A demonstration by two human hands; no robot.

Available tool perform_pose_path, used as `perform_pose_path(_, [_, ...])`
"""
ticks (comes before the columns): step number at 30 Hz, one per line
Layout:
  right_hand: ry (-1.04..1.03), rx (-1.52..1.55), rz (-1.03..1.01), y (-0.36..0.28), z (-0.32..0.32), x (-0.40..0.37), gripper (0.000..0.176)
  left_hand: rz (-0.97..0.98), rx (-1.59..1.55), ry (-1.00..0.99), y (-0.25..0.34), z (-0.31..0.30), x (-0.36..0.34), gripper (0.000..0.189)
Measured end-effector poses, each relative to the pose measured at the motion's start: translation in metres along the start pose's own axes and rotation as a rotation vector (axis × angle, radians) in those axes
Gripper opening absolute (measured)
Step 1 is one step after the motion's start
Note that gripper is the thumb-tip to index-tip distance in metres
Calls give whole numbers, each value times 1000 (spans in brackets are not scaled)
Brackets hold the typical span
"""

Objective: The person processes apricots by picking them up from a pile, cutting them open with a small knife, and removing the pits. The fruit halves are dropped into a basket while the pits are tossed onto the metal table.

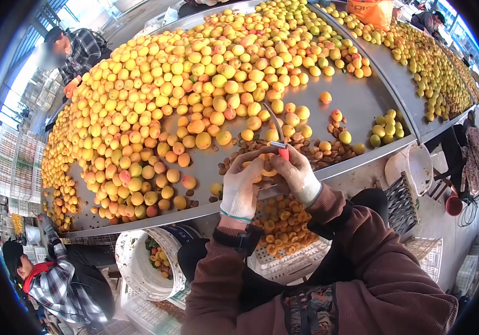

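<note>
My left hand (240, 188), in a soiled white glove, is closed around an orange apricot (268, 168) that looks split open, partly hidden by the fingers. Close beside it, my gloved right hand (299, 177) grips a knife by its red handle (284, 152). The thin curved blade (274, 118) points up and away over the table, clear of the fruit. Both hands meet above the table's near edge, the right thumb near the apricot. Brown apricot pits (324, 155) lie just beyond them. Below the hands, a white crate (289, 272) holds many orange apricot halves (284, 223).
Whole apricots (161, 95) are heaped over the metal table (356, 95), with a greenish cluster (387, 128) at right. A white bucket (130, 268) with some fruit stands lower left. One person (72, 279) is at left, another (80, 53) across the table. A plastic tub (418, 167) stands right.
</note>
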State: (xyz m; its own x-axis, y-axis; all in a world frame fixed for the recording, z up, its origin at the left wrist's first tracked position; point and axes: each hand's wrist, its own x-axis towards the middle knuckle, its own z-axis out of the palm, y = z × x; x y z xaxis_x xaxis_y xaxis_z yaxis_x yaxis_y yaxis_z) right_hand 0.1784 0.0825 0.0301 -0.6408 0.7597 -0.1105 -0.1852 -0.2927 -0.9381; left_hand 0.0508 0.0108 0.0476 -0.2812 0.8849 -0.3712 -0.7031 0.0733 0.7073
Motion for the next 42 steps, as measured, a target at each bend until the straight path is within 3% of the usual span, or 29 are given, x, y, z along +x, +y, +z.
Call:
perform_pose_path(7, [49, 130, 123, 2, 0, 2, 35, 101, -60, -32, -11, -13, 10, 30])
perform_pose_path(9, [41, 142, 157, -1, -3, 4, 34, 143, 214, 6, -5, -7, 6, 34])
perform_pose_path(13, [77, 71, 338, -9, -6, 10, 28, 161, 255, 5, -12, -9, 13, 29])
perform_pose_path(14, [77, 71, 339, -5, -5, 13, 28, 167, 309, 55, -12, -4, 13, 27])
perform_pose_path(16, [211, 21, 45, 11, -3, 19, 23, 172, 363, 106, -9, -2, 14, 24])
perform_pose_path(17, [212, 22, 46, 13, -7, 23, 23, 153, 332, 171, -4, -5, 17, 22])
perform_pose_path(20, [215, -395, -296, 13, -30, 32, 13, 136, 289, 272, 12, -15, 16, 22])
perform_pose_path(23, [260, -333, -221, 4, -33, 32, 15, 122, 314, 313, 21, -19, 14, 26])
perform_pose_path(25, [248, -358, -136, -10, -34, 25, 20, 14, 476, 168, 24, -20, 6, 26])
perform_pose_path(26, [82, -388, -154, -13, -34, 20, 22, 18, 468, 173, 20, -23, 3, 26])
perform_pose_path(27, [-83, -413, -171, -17, -35, 16, 24, 37, 713, -55, 16, -27, 0, 25])
perform_pose_path(28, [-107, -524, -98, -26, -37, 11, 26, 56, 954, -290, 14, -29, -2, 24])
perform_pose_path(29, [-111, -530, -97, -27, -42, 14, 26, 59, 947, -288, 13, -30, -2, 24])
perform_pose_path(31, [150, -758, 2, -33, -48, 30, 28, 429, 1187, -176, 13, -29, -3, 22])
perform_pose_path(33, [143, -866, 48, -46, -42, 37, 30, 356, 1060, -103, 17, -28, -3, 23])
perform_pose_path(35, [115, -1196, -68, -40, -42, 49, 32, 197, 817, 12, 21, -28, -2, 24])
perform_pose_path(37, [9, -1410, -196, -9, -56, 83, 36, 282, 852, -6, -2, -51, 18, 23])
perform_pose_path(39, [-131, -1561, -20, -17, -51, 95, 38, 369, 882, -16, -5, -52, 18, 22])
perform_pose_path(42, [-187, -1629, -79, -8, -55, 108, 40, 235, 841, -12, 10, -31, 1, 27])
